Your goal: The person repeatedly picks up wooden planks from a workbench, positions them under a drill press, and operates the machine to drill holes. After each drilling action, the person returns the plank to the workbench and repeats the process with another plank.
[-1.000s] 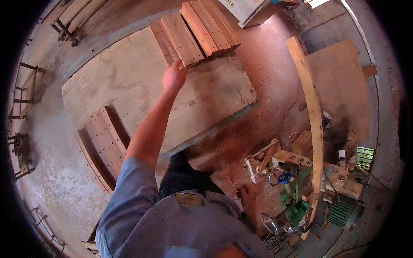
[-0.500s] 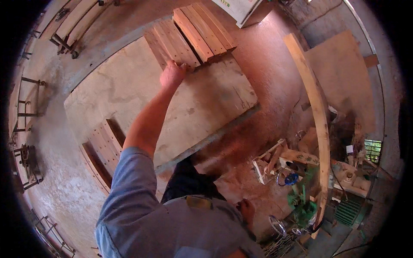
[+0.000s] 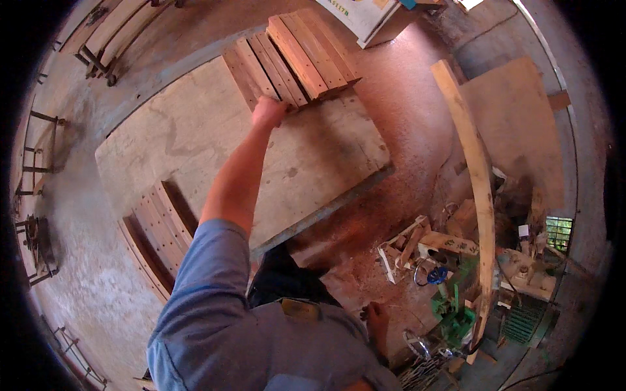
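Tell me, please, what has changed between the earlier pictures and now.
A dark gap has opened among the upper-left boards: the right ones now lie apart, rightward of the left ones. The left hand stays at their near ends; whether its grip changed is unclear. The upper-right boards and lower-left boards look as before.
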